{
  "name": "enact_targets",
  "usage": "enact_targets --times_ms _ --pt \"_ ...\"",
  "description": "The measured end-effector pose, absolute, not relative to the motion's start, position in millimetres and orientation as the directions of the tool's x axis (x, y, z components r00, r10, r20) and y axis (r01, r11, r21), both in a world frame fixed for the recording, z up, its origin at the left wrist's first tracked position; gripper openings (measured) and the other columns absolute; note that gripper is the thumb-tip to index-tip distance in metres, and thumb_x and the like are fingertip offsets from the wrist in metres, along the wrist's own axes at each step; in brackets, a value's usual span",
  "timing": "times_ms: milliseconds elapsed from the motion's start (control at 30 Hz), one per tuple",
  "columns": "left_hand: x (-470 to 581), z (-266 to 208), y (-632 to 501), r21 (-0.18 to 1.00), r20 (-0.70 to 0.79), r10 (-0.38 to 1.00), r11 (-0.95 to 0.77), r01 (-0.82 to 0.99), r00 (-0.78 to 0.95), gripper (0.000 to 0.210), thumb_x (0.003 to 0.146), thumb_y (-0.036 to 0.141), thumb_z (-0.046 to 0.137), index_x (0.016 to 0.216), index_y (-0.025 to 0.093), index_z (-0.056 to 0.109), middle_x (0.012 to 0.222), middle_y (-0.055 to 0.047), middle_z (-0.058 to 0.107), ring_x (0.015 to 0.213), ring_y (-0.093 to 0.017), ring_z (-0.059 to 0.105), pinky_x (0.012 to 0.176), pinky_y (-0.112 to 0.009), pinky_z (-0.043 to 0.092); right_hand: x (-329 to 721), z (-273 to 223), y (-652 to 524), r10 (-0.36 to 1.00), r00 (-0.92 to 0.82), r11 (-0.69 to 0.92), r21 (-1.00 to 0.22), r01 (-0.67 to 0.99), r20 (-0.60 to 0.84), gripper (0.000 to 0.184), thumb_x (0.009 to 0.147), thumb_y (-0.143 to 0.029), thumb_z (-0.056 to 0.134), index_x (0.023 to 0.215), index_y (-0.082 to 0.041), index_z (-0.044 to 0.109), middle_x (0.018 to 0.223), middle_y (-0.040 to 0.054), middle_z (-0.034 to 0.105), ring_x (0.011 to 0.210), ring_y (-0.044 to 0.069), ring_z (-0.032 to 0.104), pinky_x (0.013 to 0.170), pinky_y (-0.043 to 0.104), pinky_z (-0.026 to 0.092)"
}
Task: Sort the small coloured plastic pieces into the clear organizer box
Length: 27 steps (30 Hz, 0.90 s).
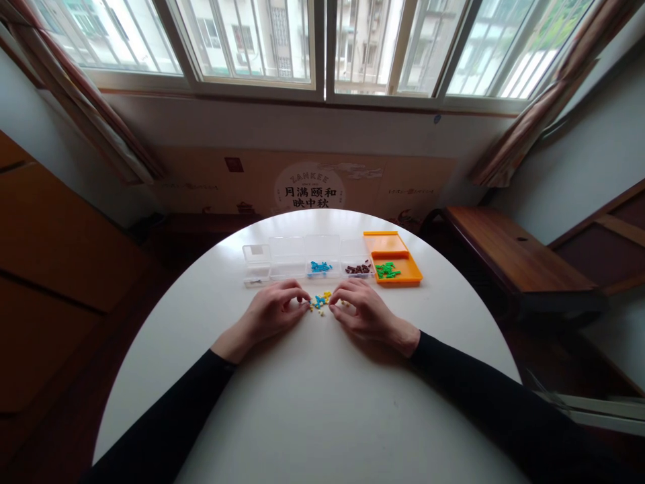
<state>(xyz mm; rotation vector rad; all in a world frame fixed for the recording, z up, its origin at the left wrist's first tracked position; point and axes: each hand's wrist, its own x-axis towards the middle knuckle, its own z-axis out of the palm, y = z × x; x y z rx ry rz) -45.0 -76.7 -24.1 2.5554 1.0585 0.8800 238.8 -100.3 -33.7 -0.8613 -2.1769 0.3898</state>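
A small loose pile of blue and yellow pieces (321, 301) lies on the white round table (322, 390), between my two hands. My left hand (275, 308) is at the pile's left edge, thumb and index fingertips brought together in a pinch. From the other side, my right hand (367, 310) pinches in the same way at the pile's right edge. Whatever is between either pair of fingertips is too small to make out. Behind the hands stands a clear compartment box (287, 270), its lids raised, with blue pieces (320, 267) and dark brown pieces (357, 269) in separate compartments.
An open orange box (414, 274) with green pieces (387, 270) stands at the right end of the clear box. Beyond the table's far edge is a printed panel (201, 178) under the windows. A wooden bench (494, 249) stands to the right.
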Motion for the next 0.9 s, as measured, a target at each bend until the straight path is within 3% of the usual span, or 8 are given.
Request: enact_targets --times_ms 267,567,900 --pt "-44 -29 -74 0.495 0.39 0.733 -0.677 0.544 0.558 0.017 0.106 0.031 0.067 0.096 0.022 0.077 0.096 -0.003 0.072 0.07 -0.012 0.06 0.071 -0.026 0.049 238 -37 -97 0.673 -0.509 0.74 -0.496 0.455 0.537 0.007 0.101 -0.018 0.074 0.097 -0.025 0.073 0.1 0.0044 0.075 0.096 0.024 0.068 0.097 0.041 0.053" --pt "-18 -33 -86 0.723 0.363 0.814 -0.553 0.414 0.453 0.028 0.11 0.042 0.067 0.096 0.019 0.074 0.093 -0.002 0.067 0.076 -0.013 0.059 0.071 -0.026 0.048 238 -43 -93 0.615 -0.486 0.787 -0.449 0.422 0.621 0.011 0.103 -0.029 0.081 0.105 -0.024 0.072 0.101 0.0046 0.077 0.096 0.025 0.069 0.094 0.041 0.053" --pt "-6 -31 -94 0.801 0.303 0.829 -0.489 0.346 0.47 0.034 0.109 0.047 0.069 0.092 0.018 0.077 0.089 -0.002 0.068 0.074 -0.013 0.057 0.07 -0.025 0.047 239 -40 -97 0.557 -0.457 0.825 -0.399 0.401 0.693 0.011 0.106 -0.026 0.078 0.098 -0.025 0.07 0.092 0.0028 0.075 0.088 0.022 0.068 0.087 0.038 0.053"
